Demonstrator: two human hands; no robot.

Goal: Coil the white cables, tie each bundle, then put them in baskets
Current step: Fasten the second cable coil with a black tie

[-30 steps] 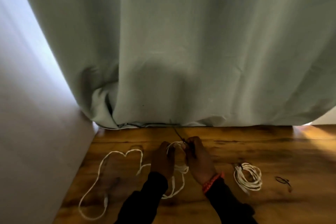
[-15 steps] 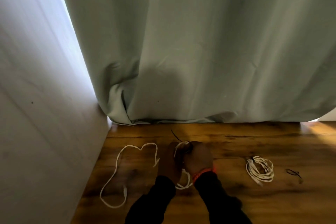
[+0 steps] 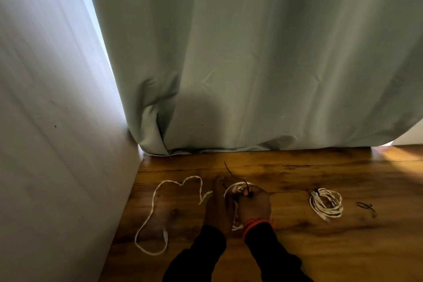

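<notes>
- Loops of thin white cable (image 3: 238, 186) sit bunched between both hands above the brown wooden floor (image 3: 297, 247), with the uncoiled rest trailing left of the hands in a long open loop that ends in a small white plug.
- Left hand (image 3: 218, 205) curls round the bundle from the left, as it did half a second ago.
- Right hand (image 3: 254, 205), an orange bracelet (image 3: 256, 223) at its wrist, pinches a thin black tie (image 3: 230, 170) against the loops; the tie's free end sticks up and away from the hands, and a second short end now shows curling over the fingers.
- Well right of the hands, a finished white coil (image 3: 326, 204) lies flat on the floor, unmoved.
- Just right of that coil lies a spare black tie (image 3: 366, 206).
- Beyond the hands hangs a pale green curtain (image 3: 251, 64) reaching the floor, with a white wall (image 3: 45, 121) to the left.
</notes>
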